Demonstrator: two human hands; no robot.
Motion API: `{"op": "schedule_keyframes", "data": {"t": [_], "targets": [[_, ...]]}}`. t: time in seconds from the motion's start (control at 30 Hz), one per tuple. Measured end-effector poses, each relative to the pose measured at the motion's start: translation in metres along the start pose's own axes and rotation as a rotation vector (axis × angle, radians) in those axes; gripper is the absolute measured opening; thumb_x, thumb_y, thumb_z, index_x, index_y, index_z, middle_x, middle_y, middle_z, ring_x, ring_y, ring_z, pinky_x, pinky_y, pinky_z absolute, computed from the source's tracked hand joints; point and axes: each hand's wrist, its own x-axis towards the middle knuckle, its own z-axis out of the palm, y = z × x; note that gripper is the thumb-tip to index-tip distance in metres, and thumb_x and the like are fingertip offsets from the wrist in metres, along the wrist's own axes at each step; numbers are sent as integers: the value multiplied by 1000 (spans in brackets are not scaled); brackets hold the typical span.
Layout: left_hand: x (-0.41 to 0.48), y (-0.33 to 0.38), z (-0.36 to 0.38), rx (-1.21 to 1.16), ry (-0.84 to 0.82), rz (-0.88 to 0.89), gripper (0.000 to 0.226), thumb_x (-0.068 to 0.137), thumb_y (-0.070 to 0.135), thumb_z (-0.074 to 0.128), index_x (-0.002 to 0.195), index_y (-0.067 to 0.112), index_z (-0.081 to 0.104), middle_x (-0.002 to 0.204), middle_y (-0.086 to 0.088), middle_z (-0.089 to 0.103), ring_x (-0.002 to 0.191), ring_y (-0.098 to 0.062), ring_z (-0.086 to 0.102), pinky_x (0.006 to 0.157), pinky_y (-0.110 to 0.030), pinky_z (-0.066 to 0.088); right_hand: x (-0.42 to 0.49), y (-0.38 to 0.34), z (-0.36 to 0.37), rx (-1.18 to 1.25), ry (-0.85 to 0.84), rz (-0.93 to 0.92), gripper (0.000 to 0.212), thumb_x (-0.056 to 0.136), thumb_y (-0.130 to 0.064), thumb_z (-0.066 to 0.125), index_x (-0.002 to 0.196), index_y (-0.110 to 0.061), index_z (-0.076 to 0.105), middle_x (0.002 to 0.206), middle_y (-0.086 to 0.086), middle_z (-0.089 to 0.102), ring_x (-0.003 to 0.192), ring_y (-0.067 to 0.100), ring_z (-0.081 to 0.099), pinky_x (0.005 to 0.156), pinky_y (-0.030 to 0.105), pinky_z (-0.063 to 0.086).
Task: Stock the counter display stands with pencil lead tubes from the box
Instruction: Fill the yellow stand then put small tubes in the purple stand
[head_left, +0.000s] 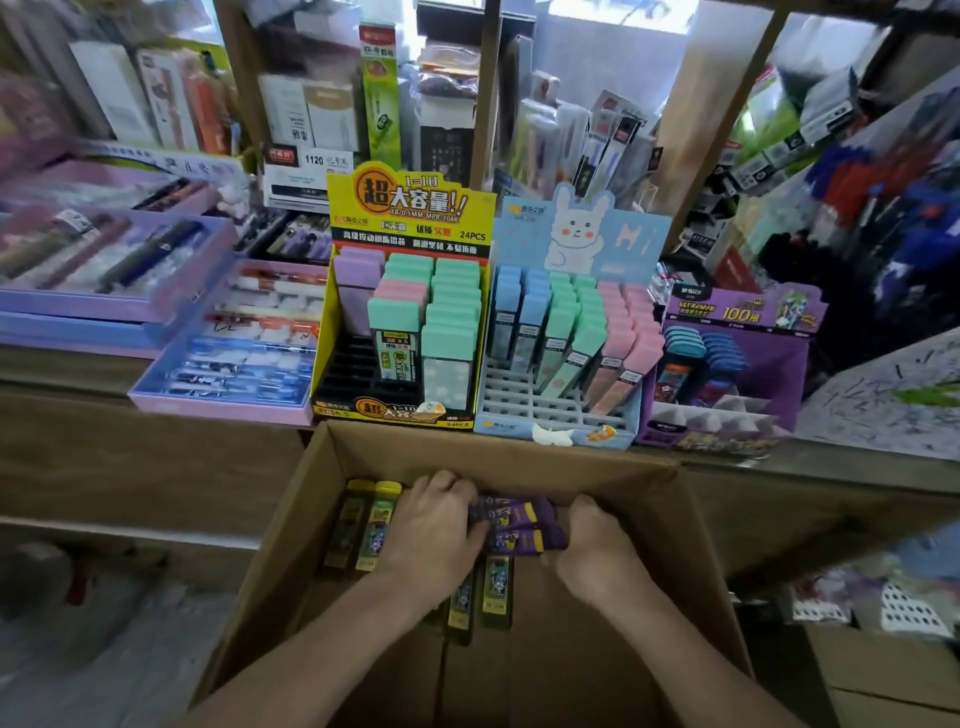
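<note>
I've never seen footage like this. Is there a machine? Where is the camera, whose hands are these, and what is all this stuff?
There is no machine here. A person wears one wide-angle camera on the head, looking forward and down, so this single picture shows that person's own arms. The left hand and right hand reach into an open cardboard box and together grip a few purple tubes, one hand at each end. Several yellow-capped tubes lie on the box floor. Behind the box, on the counter, stand three displays: a yellow stand with green, pink and lilac tubes, a blue rabbit stand with blue, green and pink ones, and a purple stand with blue ones. All three have empty front slots.
</note>
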Motion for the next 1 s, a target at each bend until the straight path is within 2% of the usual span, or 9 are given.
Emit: {"op": "schedule_keyframes", "data": {"t": [0.1, 0.2, 0.37, 0.47, 0.57, 0.7, 0.83, 1.0], "targets": [[1, 1, 2, 63, -25, 0, 35, 96, 46, 53, 128, 31, 58, 124, 7, 55, 120, -17, 48, 109, -35, 38, 2, 2, 0, 71, -32, 60, 32, 89, -16, 76, 107, -21, 50, 98, -2, 63, 87, 18, 70, 74, 34, 62], [0, 1, 5, 113, -73, 1, 35, 97, 51, 49, 123, 31, 61, 122, 4, 49, 120, -19, 43, 109, -37, 34, 3, 1, 1, 213, -85, 135, 39, 88, -4, 75, 113, -17, 48, 107, 8, 66, 89, 28, 75, 71, 39, 66], [-3, 3, 7, 145, -137, 43, 40, 90, 61, 47, 113, 33, 62, 116, 6, 46, 117, -19, 40, 106, -39, 32, 3, 4, -1, 580, -138, 197, 38, 86, 4, 72, 117, -10, 55, 111, 14, 67, 91, 25, 74, 67, 31, 65], [-3, 7, 8, 145, -155, 62, 43, 90, 62, 46, 119, 33, 59, 120, 6, 48, 118, -19, 39, 106, -40, 31, -1, 2, -5, 711, -191, 220, 33, 87, 6, 71, 115, -5, 59, 108, 18, 70, 91, 26, 75, 64, 28, 63], [-4, 12, 7, 114, -161, 92, 38, 91, 58, 48, 118, 33, 60, 119, 7, 53, 118, -19, 42, 104, -39, 30, -4, 2, -6, 782, -222, 234, 26, 91, 4, 69, 113, -7, 62, 105, 17, 73, 93, 26, 74, 70, 32, 64], [-7, 17, 5, 59, -184, 74, 29, 90, 53, 55, 109, 32, 63, 112, 8, 57, 116, -17, 46, 101, -37, 32, -2, 3, -2, 935, -233, 297, 33, 89, 9, 67, 118, -6, 61, 112, 18, 71, 102, 29, 71, 81, 39, 63], [-12, 24, 5, -86, -217, -8, 24, 85, 51, 63, 99, 32, 65, 102, 12, 62, 101, -15, 49, 99, -35, 33, 2, 3, 2, 1020, -198, 339, 40, 84, 11, 71, 120, -2, 60, 113, 18, 72, 104, 28, 71, 80, 35, 63], [-11, 27, 3, -198, -291, -142, 26, 79, 46, 74, 100, 33, 65, 105, 10, 68, 111, -17, 57, 102, -38, 46, 3, 4, 6, 1001, -194, 354, 38, 81, 5, 78, 115, -6, 66, 109, 14, 74, 103, 26, 71, 80, 33, 60]]}}
